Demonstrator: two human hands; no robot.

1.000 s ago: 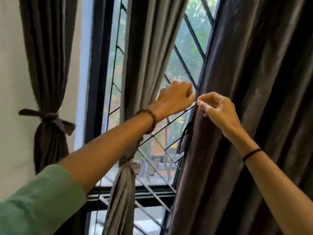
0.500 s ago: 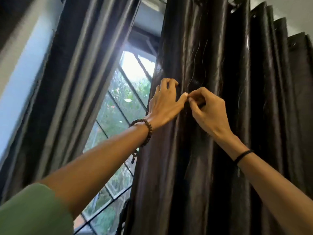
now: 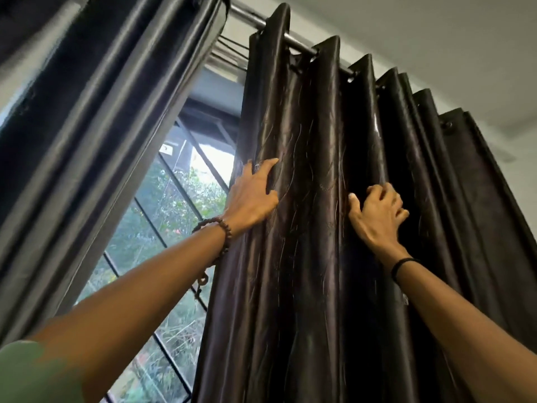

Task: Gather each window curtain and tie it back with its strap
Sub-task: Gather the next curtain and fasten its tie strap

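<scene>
While the view is tilting steeply upward, the left hand (image 3: 252, 199) is grasping the left edge of the dark brown glossy curtain (image 3: 316, 251). Its thumb and forefinger are lying on the front of the cloth, and the other fingers are wrapping out of sight behind the edge. To the right of it, well apart, the right hand (image 3: 377, 218) is digging into a deep pleat of the same curtain at about the same height. Its fingers (image 3: 389, 193) are curling tightly round a fold of the fabric, with the thumb pointing up along it.

This curtain is filling the middle and right of the scene, hanging in heavy vertical pleats by its eyelets from a thin grey metal rod (image 3: 247, 14) close under the white ceiling (image 3: 436, 39). A faint pattern of wavy lines is showing on the shiny cloth.

On the left, a second silvery grey satin curtain (image 3: 98, 117) is hanging slantwise, blurred at its near edge. Between the two, the window with black diagonal bars (image 3: 171, 216) is letting in daylight, and green foliage is showing beyond the glass.

A brown wooden bead bracelet (image 3: 225, 231) is circling the left wrist, and a thin black band (image 3: 402, 264) is circling the right one. A pale green sleeve (image 3: 32, 373) is covering the near left upper arm at the lower left corner.
</scene>
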